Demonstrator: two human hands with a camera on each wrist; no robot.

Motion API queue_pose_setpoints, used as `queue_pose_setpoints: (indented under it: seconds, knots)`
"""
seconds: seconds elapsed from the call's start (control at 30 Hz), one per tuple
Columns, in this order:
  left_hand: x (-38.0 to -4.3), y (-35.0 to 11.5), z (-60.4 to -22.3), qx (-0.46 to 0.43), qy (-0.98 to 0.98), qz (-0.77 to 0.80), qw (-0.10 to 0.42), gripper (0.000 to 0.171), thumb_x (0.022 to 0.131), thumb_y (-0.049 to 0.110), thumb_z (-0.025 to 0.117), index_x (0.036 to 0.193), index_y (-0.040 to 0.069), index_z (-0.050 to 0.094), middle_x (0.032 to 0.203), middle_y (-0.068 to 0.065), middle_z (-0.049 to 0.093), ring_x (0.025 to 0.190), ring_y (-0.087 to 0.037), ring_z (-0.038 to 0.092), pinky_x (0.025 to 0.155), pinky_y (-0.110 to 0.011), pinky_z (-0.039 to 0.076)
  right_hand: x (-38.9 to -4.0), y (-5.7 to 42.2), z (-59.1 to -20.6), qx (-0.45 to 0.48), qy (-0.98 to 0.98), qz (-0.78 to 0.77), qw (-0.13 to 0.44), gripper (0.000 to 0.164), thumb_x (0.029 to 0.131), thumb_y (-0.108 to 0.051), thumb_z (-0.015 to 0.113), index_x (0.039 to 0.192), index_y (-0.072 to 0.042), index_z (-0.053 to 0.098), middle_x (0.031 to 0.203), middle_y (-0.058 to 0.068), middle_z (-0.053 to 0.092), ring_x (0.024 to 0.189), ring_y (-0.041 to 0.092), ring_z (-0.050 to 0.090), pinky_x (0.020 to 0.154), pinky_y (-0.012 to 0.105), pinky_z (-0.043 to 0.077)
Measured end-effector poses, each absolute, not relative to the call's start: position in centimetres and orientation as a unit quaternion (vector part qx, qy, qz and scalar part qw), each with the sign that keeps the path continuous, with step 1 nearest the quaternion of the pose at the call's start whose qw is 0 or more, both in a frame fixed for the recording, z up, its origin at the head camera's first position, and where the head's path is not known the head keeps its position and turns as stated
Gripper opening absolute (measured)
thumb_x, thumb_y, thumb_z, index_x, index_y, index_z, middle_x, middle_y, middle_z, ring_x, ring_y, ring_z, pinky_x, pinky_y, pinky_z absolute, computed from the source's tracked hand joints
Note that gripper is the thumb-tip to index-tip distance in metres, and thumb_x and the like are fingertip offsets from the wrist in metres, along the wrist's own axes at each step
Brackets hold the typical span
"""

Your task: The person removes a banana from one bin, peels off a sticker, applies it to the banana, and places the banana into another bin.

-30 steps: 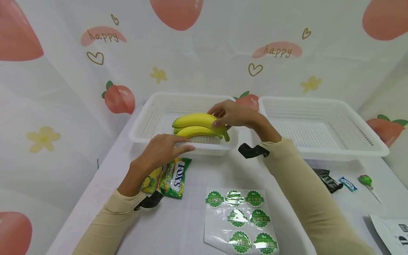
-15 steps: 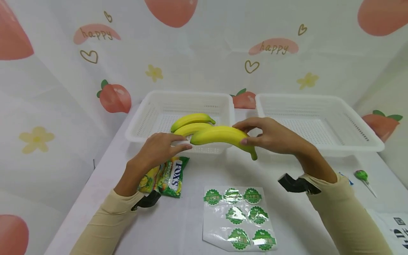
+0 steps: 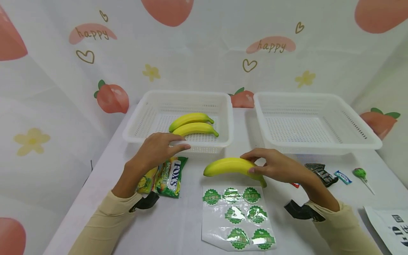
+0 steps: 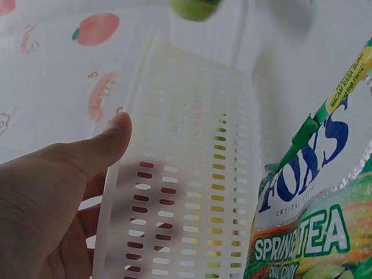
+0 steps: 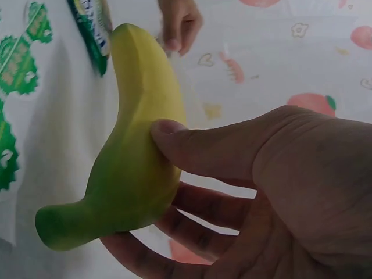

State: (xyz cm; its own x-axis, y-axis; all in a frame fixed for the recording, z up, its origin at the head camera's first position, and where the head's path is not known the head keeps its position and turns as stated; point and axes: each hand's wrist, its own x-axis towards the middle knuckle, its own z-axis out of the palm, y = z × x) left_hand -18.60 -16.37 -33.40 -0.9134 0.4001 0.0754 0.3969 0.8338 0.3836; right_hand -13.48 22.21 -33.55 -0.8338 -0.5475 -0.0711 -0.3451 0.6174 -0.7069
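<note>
A yellow banana [image 3: 227,166] with a greenish stem is in my right hand [image 3: 277,166], pinched near the stem end between thumb and fingers. It is just beyond the sheet of green round stickers [image 3: 236,216]. In the right wrist view the thumb presses the side of the banana [image 5: 139,133] and the fingers lie behind it. My left hand [image 3: 159,148] grips the near rim of the left white basket [image 3: 220,144]. Its fingers show through the slots in the left wrist view. Two bananas [image 3: 196,128] lie inside that basket.
To the right is a second white basket [image 3: 318,145]. A green FOX'S candy bag [image 3: 170,177] lies below my left hand. Toward the right are a black packet [image 3: 325,175], a blue-white wrapped sweet [image 3: 343,177], a green lollipop [image 3: 360,173] and a white printed packet [image 3: 390,226].
My right hand has lifted one banana out of the left basket and brought it right and nearer, down toward the sticker sheet. The left hand has stayed at the basket rim.
</note>
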Motion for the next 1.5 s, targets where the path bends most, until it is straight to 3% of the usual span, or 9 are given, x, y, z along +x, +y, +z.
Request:
queue_pose_setpoints:
  seconds: [0.27, 0.4, 0.6, 0.67, 0.73, 0.9, 1.03, 1.2, 1.5]
  knots:
    - [-18.5, -16.2, -33.3, 0.217, 0.953, 0.213, -0.01, 0.054, 0.098, 0.053, 0.072, 0.135, 0.015, 0.074, 0.129, -0.005, 0.076, 0.118, -0.031, 0.066, 0.105, -0.053, 0.051, -14.6, 22.3, -36.1, -0.233, 0.9, -0.346, 0.126, 0.041, 0.097, -0.012, 0.077, 0.136, -0.004, 0.069, 0.123, 0.004, 0.073, 0.111, 0.022, 0.064, 0.1, 0.052, 0.053]
    - [-18.1, -15.7, -33.2, 0.243, 0.941, 0.231, -0.038, 0.045, 0.097, 0.043, 0.077, 0.131, 0.013, 0.076, 0.126, -0.005, 0.076, 0.117, -0.03, 0.066, 0.102, -0.05, 0.053, -14.8, 22.4, -36.5, -0.222, 0.902, -0.348, 0.129, 0.042, 0.098, -0.013, 0.075, 0.138, -0.004, 0.068, 0.125, 0.006, 0.072, 0.115, 0.025, 0.064, 0.101, 0.052, 0.051]
    - [-16.7, -13.8, -33.0, 0.334, 0.893, 0.26, -0.153, 0.027, 0.092, 0.021, 0.085, 0.116, 0.011, 0.08, 0.109, -0.007, 0.069, 0.105, -0.024, 0.061, 0.09, -0.039, 0.056, -15.1, 22.5, -36.8, -0.216, 0.903, -0.346, 0.132, 0.04, 0.1, -0.014, 0.073, 0.139, -0.003, 0.067, 0.128, 0.008, 0.072, 0.118, 0.027, 0.064, 0.099, 0.05, 0.053]
    - [-16.0, -12.9, -33.0, 0.368, 0.877, 0.264, -0.161, 0.022, 0.093, 0.018, 0.084, 0.114, 0.01, 0.081, 0.104, -0.006, 0.068, 0.102, -0.022, 0.061, 0.087, -0.036, 0.056, -15.2, 22.5, -36.9, -0.214, 0.903, -0.347, 0.132, 0.04, 0.101, -0.015, 0.072, 0.139, -0.002, 0.067, 0.128, 0.01, 0.072, 0.118, 0.029, 0.065, 0.1, 0.051, 0.055]
    - [-15.2, -12.0, -33.1, 0.396, 0.87, 0.269, -0.121, 0.02, 0.096, 0.017, 0.081, 0.114, 0.01, 0.08, 0.102, -0.003, 0.068, 0.097, -0.02, 0.063, 0.083, -0.034, 0.056, -15.2, 22.5, -37.0, -0.211, 0.904, -0.348, 0.132, 0.04, 0.102, -0.015, 0.071, 0.139, -0.002, 0.067, 0.129, 0.011, 0.072, 0.119, 0.029, 0.065, 0.1, 0.052, 0.055]
    - [-13.2, -10.0, -34.4, 0.392, 0.888, 0.233, 0.059, 0.031, 0.099, 0.033, 0.077, 0.123, 0.013, 0.077, 0.112, 0.0, 0.064, 0.101, -0.016, 0.059, 0.087, -0.032, 0.054, -15.3, 22.6, -37.1, -0.209, 0.903, -0.352, 0.134, 0.039, 0.103, -0.016, 0.07, 0.139, -0.002, 0.067, 0.13, 0.011, 0.072, 0.12, 0.029, 0.065, 0.101, 0.052, 0.056]
    - [-12.1, -9.0, -36.4, 0.371, 0.901, 0.178, 0.136, 0.046, 0.093, 0.045, 0.082, 0.123, 0.013, 0.071, 0.115, -0.002, 0.055, 0.103, -0.016, 0.051, 0.089, -0.033, 0.051, -15.2, 22.7, -37.4, -0.214, 0.899, -0.358, 0.134, 0.039, 0.103, -0.018, 0.07, 0.139, -0.002, 0.067, 0.13, 0.011, 0.072, 0.12, 0.03, 0.066, 0.101, 0.053, 0.055]
    - [-11.4, -8.5, -37.7, 0.357, 0.905, 0.158, 0.171, 0.052, 0.086, 0.046, 0.088, 0.118, 0.013, 0.064, 0.113, 0.0, 0.051, 0.103, -0.015, 0.05, 0.087, -0.031, 0.051, -15.0, 22.8, -37.6, -0.22, 0.897, -0.359, 0.136, 0.039, 0.104, -0.02, 0.07, 0.139, -0.003, 0.067, 0.131, 0.01, 0.072, 0.12, 0.029, 0.066, 0.101, 0.052, 0.056]
    - [-11.6, -8.3, -37.6, 0.359, 0.907, 0.149, 0.162, 0.038, 0.087, 0.039, 0.089, 0.108, 0.015, 0.067, 0.106, 0.004, 0.052, 0.096, -0.012, 0.049, 0.084, -0.028, 0.048, -15.3, 22.7, -37.5, -0.224, 0.9, -0.351, 0.126, 0.039, 0.103, -0.018, 0.07, 0.139, -0.001, 0.067, 0.131, 0.013, 0.071, 0.12, 0.031, 0.066, 0.101, 0.052, 0.056]
